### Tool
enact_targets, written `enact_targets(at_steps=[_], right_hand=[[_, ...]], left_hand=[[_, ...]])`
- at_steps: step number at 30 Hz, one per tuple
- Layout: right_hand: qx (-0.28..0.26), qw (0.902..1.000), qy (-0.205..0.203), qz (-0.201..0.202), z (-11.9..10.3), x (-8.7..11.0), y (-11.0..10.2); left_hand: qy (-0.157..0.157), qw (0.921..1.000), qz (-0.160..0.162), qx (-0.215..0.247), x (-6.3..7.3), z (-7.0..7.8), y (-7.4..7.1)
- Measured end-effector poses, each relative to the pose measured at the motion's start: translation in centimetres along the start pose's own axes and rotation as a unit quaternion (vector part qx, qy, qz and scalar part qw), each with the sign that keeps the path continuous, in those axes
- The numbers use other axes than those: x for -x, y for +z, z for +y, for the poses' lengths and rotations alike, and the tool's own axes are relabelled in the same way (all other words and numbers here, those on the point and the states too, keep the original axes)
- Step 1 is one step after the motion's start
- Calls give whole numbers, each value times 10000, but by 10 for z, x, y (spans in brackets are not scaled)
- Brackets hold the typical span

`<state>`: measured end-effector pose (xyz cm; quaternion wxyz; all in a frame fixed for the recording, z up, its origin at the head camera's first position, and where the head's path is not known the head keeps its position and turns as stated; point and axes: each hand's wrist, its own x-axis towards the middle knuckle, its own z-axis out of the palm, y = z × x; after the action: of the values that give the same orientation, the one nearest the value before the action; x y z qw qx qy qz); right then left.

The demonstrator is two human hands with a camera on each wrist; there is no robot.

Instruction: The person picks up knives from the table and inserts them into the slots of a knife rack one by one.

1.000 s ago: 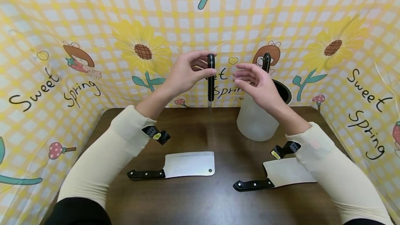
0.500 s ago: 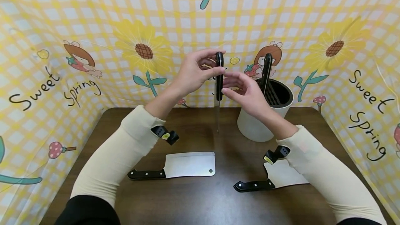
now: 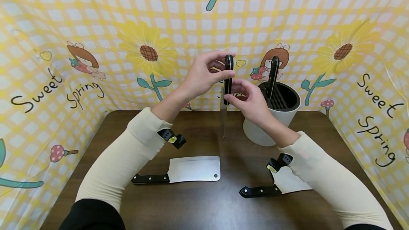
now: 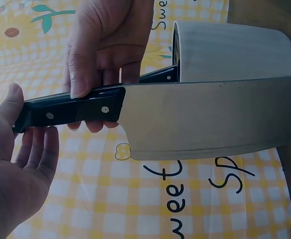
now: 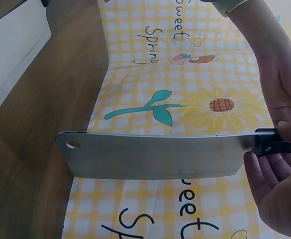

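Note:
A cleaver (image 4: 210,119) hangs blade down above the table, its black riveted handle upright in the head view. My left hand (image 3: 206,72) pinches the butt end of that handle between thumb and fingers. Lower down, my right hand (image 3: 250,102) grips the same handle close to the blade, thumb on one side and fingers on the other. The right wrist view shows the blade broadside, with a hole at its far corner. Just right of my hands stands a white round knife holder (image 3: 262,132) with a dark slotted inside. One black-handled knife (image 3: 273,75) sticks up from it.
Another cleaver (image 3: 195,169) lies flat on the brown table (image 3: 191,208), handle to the left. A further cleaver (image 3: 290,180) lies at the right, partly under my right forearm. Checked yellow cloth (image 3: 204,27) walls in the back and sides.
My right hand has moved left from beside the holder and taken hold of the cleaver's handle. My left hand has carried the cleaver a little to the right.

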<state>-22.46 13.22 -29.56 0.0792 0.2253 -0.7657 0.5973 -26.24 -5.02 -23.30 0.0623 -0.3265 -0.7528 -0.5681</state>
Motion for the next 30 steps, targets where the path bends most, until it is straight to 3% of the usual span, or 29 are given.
enact_targets(at_steps=[10,18,30], right_hand=[[170,9997,156,-29,-3,4,-2],[209,9994,258,-87,-6,9,-8],[464,9981,409,-46,-6,13,-21]], left_hand=[[83,9998,-149,124,2,-2,0],[-69,9993,-348,107,8,-5,-11],[-705,9922,-770,-680,48,-28,-53]])
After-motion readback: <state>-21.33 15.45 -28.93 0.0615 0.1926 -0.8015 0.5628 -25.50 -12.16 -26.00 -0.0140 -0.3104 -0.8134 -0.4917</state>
